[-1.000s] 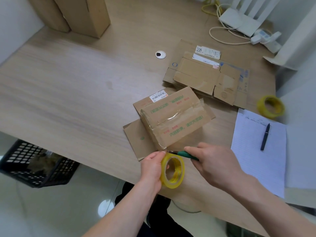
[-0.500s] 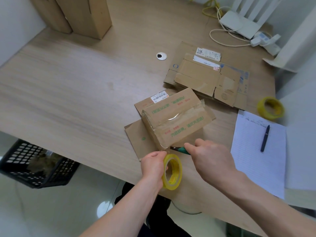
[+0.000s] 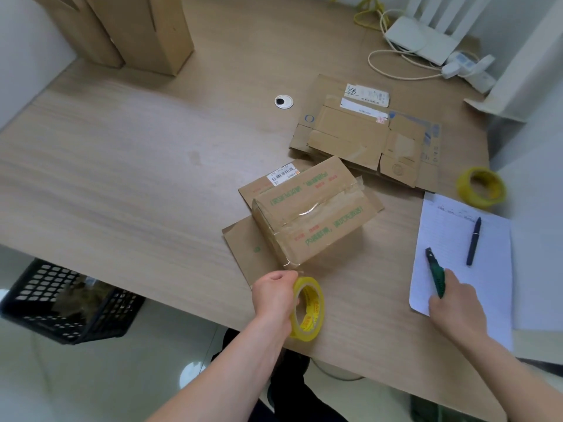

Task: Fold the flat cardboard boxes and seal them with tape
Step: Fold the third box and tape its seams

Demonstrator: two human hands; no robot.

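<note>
A folded cardboard box with green print and clear tape along its top seam stands on flat cardboard pieces near the desk's front edge. Just in front of it my left hand grips a yellow tape roll held upright. To the right, my right hand holds a green utility knife over the white paper sheet, well apart from the box. A stack of flat cardboard boxes lies behind the folded one.
A second yellow tape roll sits at the desk's right edge. A dark pen lies on the paper. Upright cardboard stands at the back left, a white router and cables at the back right. A black crate sits on the floor.
My right hand has moved away from the box's front corner to the right with the green knife, now over the paper. The left hand stays with the tape roll, now free of the box.
</note>
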